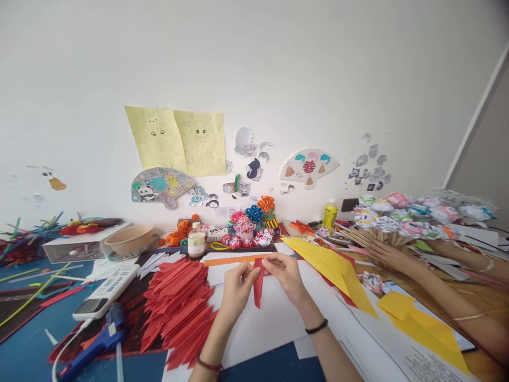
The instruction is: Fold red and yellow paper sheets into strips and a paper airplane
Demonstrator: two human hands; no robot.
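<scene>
My left hand [237, 291] and my right hand [287, 275] both pinch a narrow folded piece of red paper [259, 286] over a white sheet [270, 318] on the table. The red piece hangs point down between my fingers. A black band sits on my right wrist and a red one on my left. A large pile of similar folded red paper pieces [178, 307] lies just left of my hands.
Another person's hand [387, 254] and arms reach in from the right, touching a bundle of paper flowers on sticks [401, 215]. Yellow paper sheets [330, 262], a blue glue gun [99, 342], a white power strip [107, 292], a bowl [129, 240], a small bottle [196, 240] and paper crafts fill the table.
</scene>
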